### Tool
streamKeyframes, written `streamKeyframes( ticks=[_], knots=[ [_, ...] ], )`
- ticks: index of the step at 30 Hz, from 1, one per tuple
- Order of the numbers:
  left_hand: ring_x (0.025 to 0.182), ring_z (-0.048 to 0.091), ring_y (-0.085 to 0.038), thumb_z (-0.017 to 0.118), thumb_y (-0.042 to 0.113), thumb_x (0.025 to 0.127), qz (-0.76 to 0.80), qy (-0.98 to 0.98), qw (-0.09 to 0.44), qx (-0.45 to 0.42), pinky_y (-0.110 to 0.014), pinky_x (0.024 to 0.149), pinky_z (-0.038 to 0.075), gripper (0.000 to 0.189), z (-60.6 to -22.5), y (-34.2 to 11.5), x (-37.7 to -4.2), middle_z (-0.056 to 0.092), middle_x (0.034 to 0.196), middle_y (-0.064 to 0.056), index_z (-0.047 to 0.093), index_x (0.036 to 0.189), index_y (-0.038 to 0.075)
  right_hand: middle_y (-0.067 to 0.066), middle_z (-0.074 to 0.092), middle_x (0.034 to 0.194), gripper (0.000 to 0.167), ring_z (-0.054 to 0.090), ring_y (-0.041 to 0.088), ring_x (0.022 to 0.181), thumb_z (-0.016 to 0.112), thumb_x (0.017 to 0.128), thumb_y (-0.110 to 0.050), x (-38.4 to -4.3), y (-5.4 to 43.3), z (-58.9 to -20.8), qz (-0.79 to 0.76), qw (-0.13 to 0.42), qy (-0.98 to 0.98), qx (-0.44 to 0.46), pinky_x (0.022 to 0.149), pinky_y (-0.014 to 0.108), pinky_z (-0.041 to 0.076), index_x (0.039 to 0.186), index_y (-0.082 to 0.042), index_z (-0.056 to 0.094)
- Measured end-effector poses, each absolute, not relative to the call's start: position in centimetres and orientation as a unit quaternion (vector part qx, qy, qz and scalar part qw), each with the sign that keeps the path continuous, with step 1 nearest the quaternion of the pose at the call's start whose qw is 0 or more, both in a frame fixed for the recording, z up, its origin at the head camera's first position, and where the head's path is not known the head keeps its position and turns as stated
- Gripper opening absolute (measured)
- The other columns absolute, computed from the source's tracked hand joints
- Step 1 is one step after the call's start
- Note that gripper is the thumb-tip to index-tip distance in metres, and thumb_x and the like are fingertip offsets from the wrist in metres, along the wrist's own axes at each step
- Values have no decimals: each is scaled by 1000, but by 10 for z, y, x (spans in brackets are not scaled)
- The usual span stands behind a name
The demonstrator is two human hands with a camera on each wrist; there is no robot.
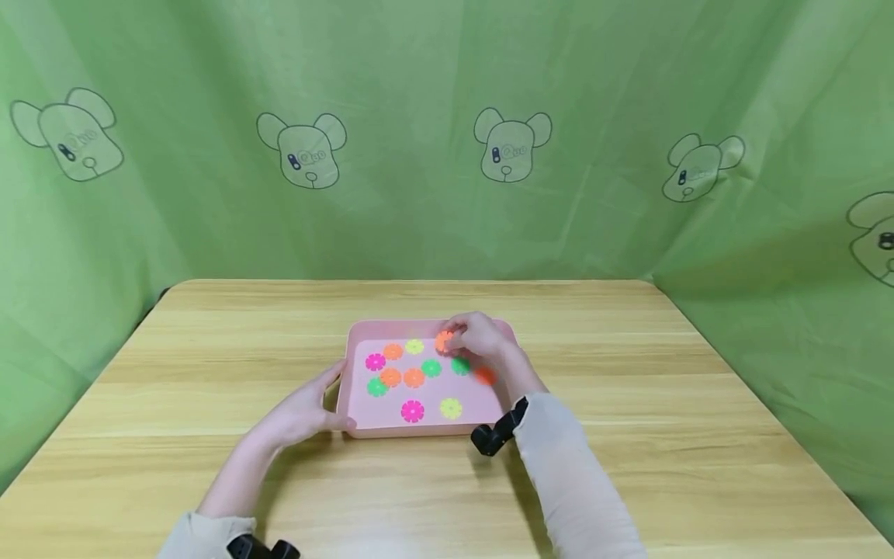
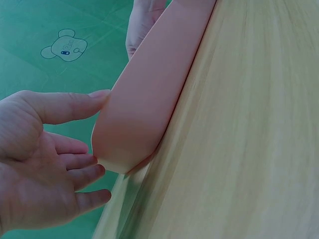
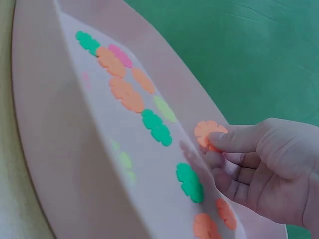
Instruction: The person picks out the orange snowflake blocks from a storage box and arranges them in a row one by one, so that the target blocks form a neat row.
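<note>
A pink tray (image 1: 433, 432) lies on the table with several notched plastic flower discs flat inside it. My right hand (image 1: 480, 338) is over the tray's back right part, pinching an orange flower disc (image 3: 209, 134) between thumb and fingers. Below that hand in the right wrist view lie a green disc (image 3: 190, 182) and an orange disc (image 3: 226, 214). At the tray's left end is my left hand (image 1: 307, 407), its thumb (image 2: 75, 105) straight against the near rim and its other fingers extended along the left wall.
The wooden table (image 1: 698, 435) spreads out on all sides of the tray. A green curtain (image 1: 405, 233) with mouse-head drawings hangs behind and beside it. Inside the tray are also magenta discs (image 1: 413, 411) and yellow discs (image 1: 451, 408).
</note>
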State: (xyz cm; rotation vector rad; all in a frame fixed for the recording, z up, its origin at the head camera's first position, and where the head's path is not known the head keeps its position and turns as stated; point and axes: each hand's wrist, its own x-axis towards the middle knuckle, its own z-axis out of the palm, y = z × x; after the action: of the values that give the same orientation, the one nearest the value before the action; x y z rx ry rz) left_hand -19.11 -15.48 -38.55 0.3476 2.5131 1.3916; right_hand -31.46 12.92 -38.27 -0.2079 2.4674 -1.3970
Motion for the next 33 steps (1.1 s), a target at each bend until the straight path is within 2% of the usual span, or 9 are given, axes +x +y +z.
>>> streamKeyframes(
  ticks=[6, 14, 23, 26, 33],
  knots=[
    [137, 13, -39, 76, 10, 68, 476, 862, 125, 118, -60, 106, 10, 100, -386, -154, -191, 18, 151, -20, 16, 147, 1, 10, 60, 89, 28, 55, 18, 74, 62, 83, 3, -314, 133, -375, -507, 149, 847, -58, 68, 27, 49, 111, -1, 63],
    [137, 13, -39, 76, 10, 68, 478, 862, 125, 117, -61, 106, 11, 100, -384, -154, -190, 18, 151, -20, 16, 147, 1, 5, 62, 81, 28, 57, 20, 72, 60, 86, -2, -316, 152, -365, -506, 135, 845, -104, 69, 31, 50, 113, 4, 59],
    [137, 13, -38, 76, 8, 68, 485, 858, 121, 121, -60, 107, 10, 99, -387, -152, -190, 19, 151, -19, 17, 147, 1, 8, 64, 88, 39, 63, 19, 75, 58, 87, 0, -306, 191, -352, -558, 127, 814, -98, 78, 43, 53, 123, 11, 49],
    [137, 14, -38, 76, 9, 67, 484, 859, 122, 116, -61, 106, 11, 100, -387, -152, -189, 19, 151, -18, 17, 147, 3, 5, 64, 87, 41, 64, 18, 77, 58, 87, 0, -302, 209, -352, -572, 123, 805, -100, 80, 42, 53, 123, 13, 46],
    [137, 14, -39, 76, 9, 67, 483, 860, 119, 112, -60, 106, 11, 99, -387, -153, -190, 19, 151, -19, 18, 147, 2, 0, 63, 79, 40, 59, 9, 72, 57, 88, -1, -295, 248, -349, -595, 117, 790, -92, 68, 25, 53, 121, 16, 43]
  ],
)
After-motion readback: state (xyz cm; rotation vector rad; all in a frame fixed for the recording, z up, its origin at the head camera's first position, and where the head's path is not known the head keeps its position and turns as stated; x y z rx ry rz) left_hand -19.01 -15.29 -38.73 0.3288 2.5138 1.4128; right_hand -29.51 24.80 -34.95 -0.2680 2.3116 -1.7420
